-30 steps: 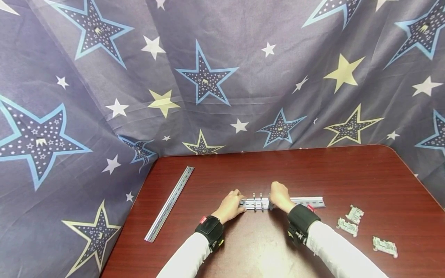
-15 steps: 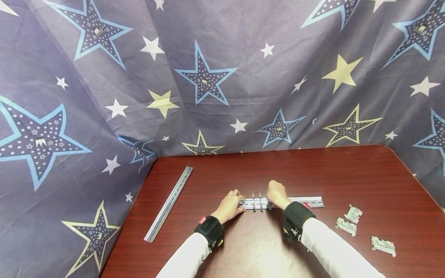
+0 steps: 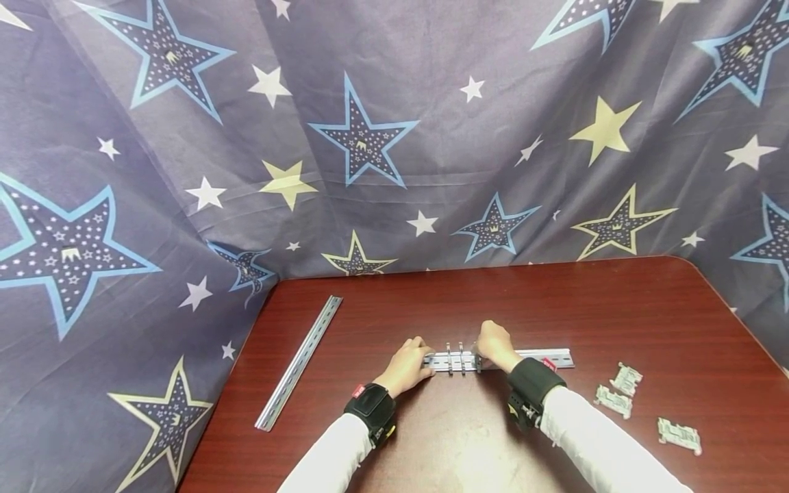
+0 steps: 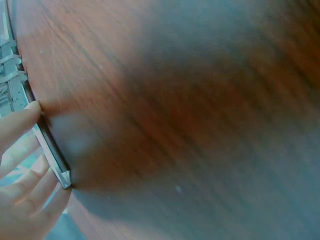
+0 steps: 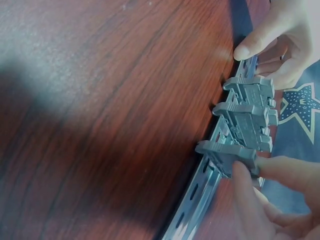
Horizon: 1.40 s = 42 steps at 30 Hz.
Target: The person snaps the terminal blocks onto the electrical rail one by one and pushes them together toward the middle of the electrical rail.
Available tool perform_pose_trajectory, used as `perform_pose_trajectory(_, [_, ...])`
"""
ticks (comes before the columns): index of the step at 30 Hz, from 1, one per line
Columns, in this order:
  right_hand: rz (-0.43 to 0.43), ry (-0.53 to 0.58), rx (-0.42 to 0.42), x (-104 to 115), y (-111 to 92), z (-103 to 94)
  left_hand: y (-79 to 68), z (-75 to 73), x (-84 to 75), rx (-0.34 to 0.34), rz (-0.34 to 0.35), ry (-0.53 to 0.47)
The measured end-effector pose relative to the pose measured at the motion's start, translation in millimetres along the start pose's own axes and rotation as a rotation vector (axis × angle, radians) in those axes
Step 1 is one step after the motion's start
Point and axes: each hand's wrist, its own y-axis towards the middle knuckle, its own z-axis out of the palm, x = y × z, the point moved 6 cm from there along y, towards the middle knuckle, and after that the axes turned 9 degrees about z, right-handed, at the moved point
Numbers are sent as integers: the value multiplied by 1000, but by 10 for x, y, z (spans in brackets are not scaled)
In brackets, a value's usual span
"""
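While the left hand (image 3: 407,365) grips one end of the metal rail (image 3: 542,357) on the worktop (image 3: 394,311), thumb and fingers on opposite edges, the right hand (image 3: 495,342) pinches a grey block (image 5: 226,157) between its fingers. That block stands across the rail, just beside the middle block (image 5: 245,124), with the far block (image 5: 252,92) beyond. Whether its foot under the fingers is hooked on, I can't tell. Good practice would be to keep the rail flat, hold the block square to it, and press close to the rail, since pressure high up could tilt it.
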Motion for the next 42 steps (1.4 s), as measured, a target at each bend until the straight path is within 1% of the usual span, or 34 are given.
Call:
perform_pose_trajectory(4, [8, 22, 51, 7, -35, -43, 3, 4, 1, 1, 0, 4])
perform_pose_trajectory(7, [-4, 20, 64, 15, -67, -107, 4, 5, 2, 2, 1, 4])
perform_pose_trajectory(11, [-36, 13, 74, -6, -80, -174, 3, 8, 6, 3, -1, 2])
perform_pose_trajectory(14, [-57, 45, 102, -41, -76, -207, 2, 9, 9, 2, -3, 1])
perform_pose_trajectory(18, [-120, 81, 114, -89, -72, -265, 0, 9, 11, 4, -6, 3])
perform_pose_trajectory(25, [-249, 108, 124, -219, -28, -315, 0, 11, 8, 5, -5, -2])
perform_pose_trajectory(28, [-291, 123, 136, -276, -13, -341, 0, 13, 4, 4, -3, -2])
perform_pose_trajectory(31, [-324, 113, 142, -343, -2, -366, 0, 13, 3, 2, -2, -3])
perform_pose_trajectory(38, [-362, 82, 136, -543, 4, -451, 0, -5, 0, -1, 1, -4])
perform_pose_trajectory(42, [-356, 97, 140, -658, -8, -512, -3, 7, 4, 2, -3, -4])
